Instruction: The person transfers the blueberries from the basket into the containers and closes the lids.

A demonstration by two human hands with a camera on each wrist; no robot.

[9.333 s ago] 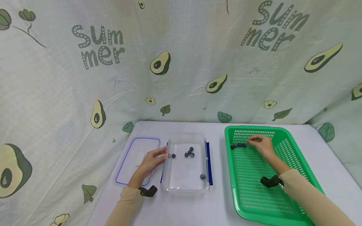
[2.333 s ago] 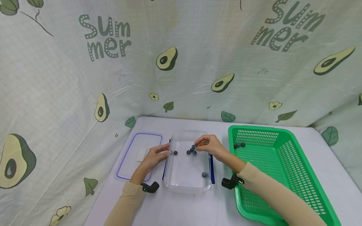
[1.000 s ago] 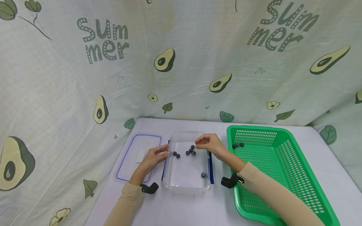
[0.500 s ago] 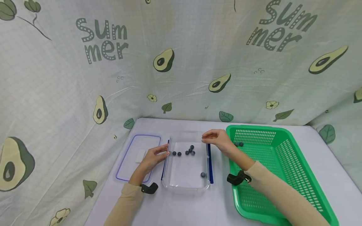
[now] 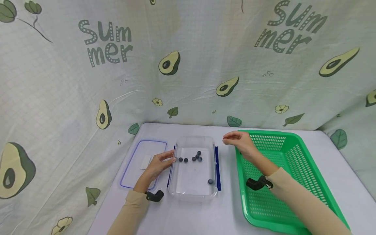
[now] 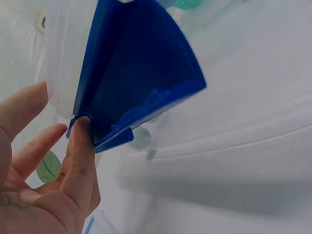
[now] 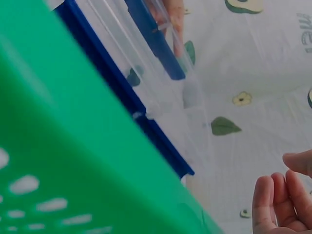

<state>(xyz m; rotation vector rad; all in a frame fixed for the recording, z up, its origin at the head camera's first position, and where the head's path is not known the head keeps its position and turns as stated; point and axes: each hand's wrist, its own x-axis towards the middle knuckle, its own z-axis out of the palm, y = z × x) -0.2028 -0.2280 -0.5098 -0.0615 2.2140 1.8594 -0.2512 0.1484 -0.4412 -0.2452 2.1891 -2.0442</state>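
Note:
A clear plastic food container (image 5: 192,191) with blue side flaps sits on the table, holding several blueberries (image 5: 186,160). Some lie clustered toward its far middle, two near the left wall and one at the near right corner. My left hand (image 5: 158,165) rests its fingertips on the container's left side; in the left wrist view they touch the blue flap (image 6: 146,63) by its hinge. My right hand (image 5: 239,143), with nothing in its loosely bent fingers, is over the far left rim of the green basket (image 5: 245,209). It hides that basket corner in the head view.
Left of the container lies its clear lid (image 5: 133,163) with a blue seal, a small white piece (image 5: 146,162) showing on it. A white cloth with avocado prints (image 5: 169,63) hangs behind the table. The basket's wall rises between the right wrist and the container.
A blueberry from my right hand now lies beside the one near the container's left wall. My right hand has since moved right, from the container to the basket. My left hand stays put.

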